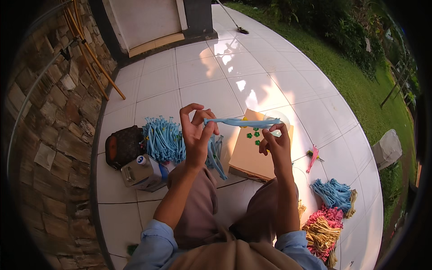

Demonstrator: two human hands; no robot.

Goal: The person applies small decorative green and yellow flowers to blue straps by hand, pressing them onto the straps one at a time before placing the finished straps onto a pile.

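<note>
In the head view, the person's left hand (196, 137) pinches one end of a light-blue strip (243, 122) between thumb and fingertips, and the right hand (279, 146) has its grip closed on the other end. The strip is held taut and nearly level between the two, above a cardboard box (249, 155) that sits on the white tiled floor (157, 83) before the knees. On the box lie several green flower-shaped pieces (257, 134), with a clear round container (284, 118) at its far right corner, partly behind the strip and right hand.

More light-blue strips (217, 155) hang or lie just below the left hand; which, I cannot tell. Left of them is a thick blue bundle (161, 139), beside a dark brown bag (122, 146) and a rectangular metal can (140, 173) with a light cap. To the right, a pink strip (311, 163) lies by itself on the tiles; nearer the person are a blue bunch (332, 193), a pink bunch (331, 216) and a tan bunch (321, 231), crowded together.
</note>
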